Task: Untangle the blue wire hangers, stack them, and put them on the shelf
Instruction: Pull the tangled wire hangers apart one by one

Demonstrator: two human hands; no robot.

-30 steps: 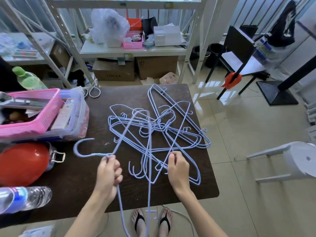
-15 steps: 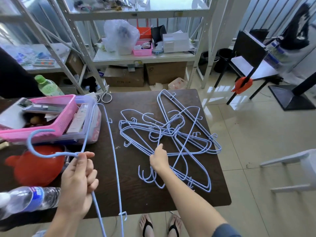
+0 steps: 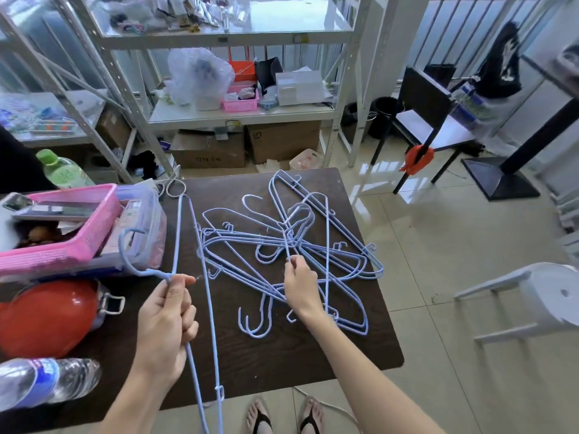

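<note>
A tangled pile of blue wire hangers lies on the dark wooden table. My left hand grips the neck of one separate hanger, which is clear of the pile at its left; its hook curls toward the pink basket. My right hand pinches a wire of a hanger within the pile, near its middle. The white metal shelf stands behind the table.
A pink basket in a clear tub, a red helmet-like object and a water bottle crowd the table's left. A white stool stands at right. Cardboard boxes sit under the shelf.
My left hand pulled one hanger free of the pile and swung it left. My right hand moved up into the pile and pinched a wire.
</note>
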